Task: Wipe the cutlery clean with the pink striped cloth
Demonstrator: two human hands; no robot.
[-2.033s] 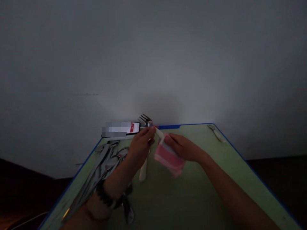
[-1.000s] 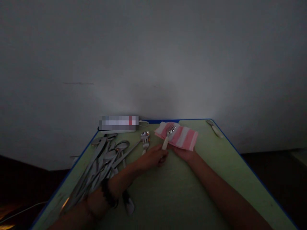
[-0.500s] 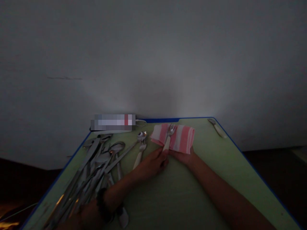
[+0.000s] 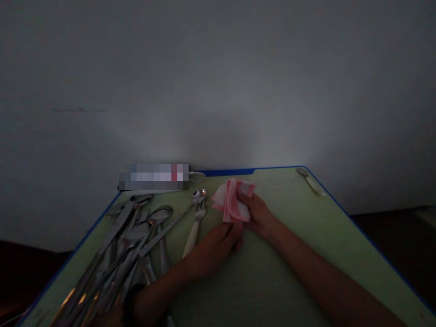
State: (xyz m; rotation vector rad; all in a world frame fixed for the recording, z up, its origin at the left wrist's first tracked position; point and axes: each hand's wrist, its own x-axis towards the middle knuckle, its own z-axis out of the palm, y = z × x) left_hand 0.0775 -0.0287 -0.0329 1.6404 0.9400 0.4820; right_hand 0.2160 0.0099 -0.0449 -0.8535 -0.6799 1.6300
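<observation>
A pink-and-white striped cloth (image 4: 233, 202) is folded over in my right hand (image 4: 257, 211), whose thumb presses on its front. Inside the fold lies the fork (image 4: 249, 181); only its tine tips seem to peek out past the cloth's far edge. My left hand (image 4: 221, 240) is closed just below the cloth, around the fork's handle, which my fingers and the cloth hide. Left of my hands, another fork with a pale handle (image 4: 192, 236) lies on the table beside a spoon (image 4: 197, 195).
A heap of metal cutlery (image 4: 129, 245) covers the table's left side. Behind it stands a blurred box-like object (image 4: 153, 177) with a white cable loop (image 4: 197, 176). A pale-handled utensil (image 4: 310, 181) lies at the far right corner. The wall (image 4: 218, 91) borders the table's back edge.
My right hand has folded the cloth over the fork, bringing its thumb on top; before, the fork lay bare on the spread cloth. The left hand keeps hold of the handle. The view shifted slightly.
</observation>
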